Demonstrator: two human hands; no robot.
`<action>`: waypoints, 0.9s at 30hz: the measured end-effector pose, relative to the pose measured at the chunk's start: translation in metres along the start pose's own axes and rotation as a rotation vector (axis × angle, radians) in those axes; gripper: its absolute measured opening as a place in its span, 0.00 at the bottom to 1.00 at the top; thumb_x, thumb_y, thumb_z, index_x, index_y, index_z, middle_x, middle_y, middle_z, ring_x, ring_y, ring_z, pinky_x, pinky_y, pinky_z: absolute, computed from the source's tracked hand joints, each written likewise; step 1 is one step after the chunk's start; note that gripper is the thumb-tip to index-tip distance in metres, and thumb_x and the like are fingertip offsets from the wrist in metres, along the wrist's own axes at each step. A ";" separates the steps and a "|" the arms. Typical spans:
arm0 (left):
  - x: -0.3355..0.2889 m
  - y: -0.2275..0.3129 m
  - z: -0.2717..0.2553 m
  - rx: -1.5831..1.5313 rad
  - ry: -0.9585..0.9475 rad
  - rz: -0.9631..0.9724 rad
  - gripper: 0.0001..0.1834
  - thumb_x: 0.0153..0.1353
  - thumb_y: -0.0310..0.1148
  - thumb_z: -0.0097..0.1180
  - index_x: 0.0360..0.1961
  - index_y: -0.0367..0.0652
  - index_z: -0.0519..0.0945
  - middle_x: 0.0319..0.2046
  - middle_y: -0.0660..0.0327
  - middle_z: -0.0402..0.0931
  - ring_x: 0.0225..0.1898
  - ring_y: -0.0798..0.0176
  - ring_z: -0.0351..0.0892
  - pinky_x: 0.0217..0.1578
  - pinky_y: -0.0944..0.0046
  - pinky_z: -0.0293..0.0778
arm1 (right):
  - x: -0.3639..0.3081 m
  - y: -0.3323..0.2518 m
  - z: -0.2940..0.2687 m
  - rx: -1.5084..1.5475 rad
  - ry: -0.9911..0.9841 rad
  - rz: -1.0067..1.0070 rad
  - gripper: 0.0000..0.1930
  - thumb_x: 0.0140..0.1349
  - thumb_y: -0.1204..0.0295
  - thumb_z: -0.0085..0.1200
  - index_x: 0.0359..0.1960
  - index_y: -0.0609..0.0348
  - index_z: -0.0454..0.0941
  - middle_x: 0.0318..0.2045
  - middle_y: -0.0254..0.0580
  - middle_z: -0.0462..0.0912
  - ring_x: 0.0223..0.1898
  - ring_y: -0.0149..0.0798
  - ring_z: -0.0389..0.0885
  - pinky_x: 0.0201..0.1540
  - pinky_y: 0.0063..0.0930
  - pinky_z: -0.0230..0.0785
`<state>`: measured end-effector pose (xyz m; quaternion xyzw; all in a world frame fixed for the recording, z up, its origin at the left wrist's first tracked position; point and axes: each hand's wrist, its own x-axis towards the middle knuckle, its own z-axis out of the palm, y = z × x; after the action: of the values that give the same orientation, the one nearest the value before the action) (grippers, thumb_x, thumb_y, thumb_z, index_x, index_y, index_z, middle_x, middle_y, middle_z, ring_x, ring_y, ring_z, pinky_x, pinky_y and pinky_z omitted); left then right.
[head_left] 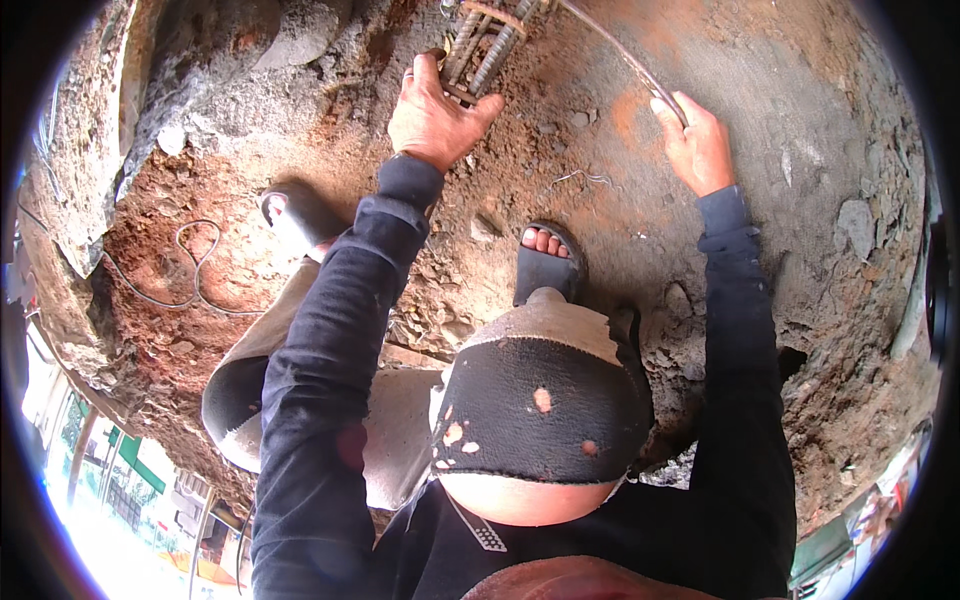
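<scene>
My left hand (440, 118) spans the near end of a rebar cage (488, 50), thumb to its right and fingers along its left side. The cage has ribbed steel bars tied by thin square stirrups, and its far part runs out of view at the top. To the right, my right hand (695, 148) is closed around the end of a thin, slightly bent metal rod (620, 48). That rod slants up and left to the top edge, where its other end is cut off.
Rough reddish soil and grey concrete (800, 130) surround my sandalled feet (545, 262). A loose wire (185, 300) curls on the dirt at left, and a short wire piece (582, 178) lies ahead. Stones (856, 228) sit at right; a rough slab edge (120, 130) rises far left.
</scene>
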<state>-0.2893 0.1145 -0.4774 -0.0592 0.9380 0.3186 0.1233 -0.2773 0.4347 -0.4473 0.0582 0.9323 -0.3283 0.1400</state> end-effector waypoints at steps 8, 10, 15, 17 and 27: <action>-0.002 0.002 0.010 0.073 0.148 0.133 0.41 0.40 0.49 0.74 0.51 0.34 0.71 0.43 0.44 0.75 0.44 0.45 0.78 0.44 0.49 0.77 | 0.040 -0.016 0.033 0.032 0.102 -0.351 0.14 0.69 0.60 0.53 0.39 0.57 0.80 0.22 0.52 0.76 0.23 0.53 0.75 0.30 0.39 0.68; 0.001 0.002 0.009 0.031 0.143 0.129 0.41 0.40 0.49 0.75 0.50 0.35 0.71 0.43 0.44 0.74 0.46 0.44 0.77 0.45 0.49 0.76 | 0.067 -0.020 0.020 -0.085 -0.028 -0.186 0.15 0.69 0.58 0.52 0.38 0.58 0.80 0.21 0.49 0.73 0.22 0.49 0.72 0.29 0.38 0.67; 0.001 -0.002 0.009 0.071 0.117 0.074 0.40 0.41 0.48 0.74 0.49 0.33 0.70 0.44 0.42 0.74 0.46 0.41 0.76 0.47 0.49 0.75 | 0.094 0.020 0.008 0.006 -0.142 -0.263 0.19 0.68 0.53 0.54 0.34 0.60 0.77 0.19 0.43 0.70 0.23 0.37 0.64 0.30 0.34 0.64; 0.001 -0.002 0.006 0.068 0.131 0.106 0.40 0.42 0.48 0.73 0.50 0.33 0.70 0.44 0.42 0.74 0.46 0.41 0.76 0.48 0.48 0.75 | 0.101 0.015 0.008 0.024 -0.196 -0.226 0.20 0.68 0.54 0.54 0.35 0.61 0.78 0.19 0.42 0.69 0.23 0.35 0.65 0.29 0.34 0.64; 0.000 -0.003 0.011 0.077 0.144 0.095 0.38 0.41 0.47 0.74 0.48 0.36 0.71 0.42 0.43 0.75 0.46 0.41 0.77 0.47 0.47 0.75 | 0.132 0.000 0.019 -0.015 -0.280 -0.275 0.20 0.69 0.54 0.53 0.34 0.60 0.80 0.17 0.32 0.70 0.21 0.28 0.69 0.26 0.31 0.63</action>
<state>-0.2864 0.1189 -0.4875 -0.0324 0.9578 0.2825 0.0424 -0.3992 0.4249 -0.5010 -0.1172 0.9053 -0.3421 0.2228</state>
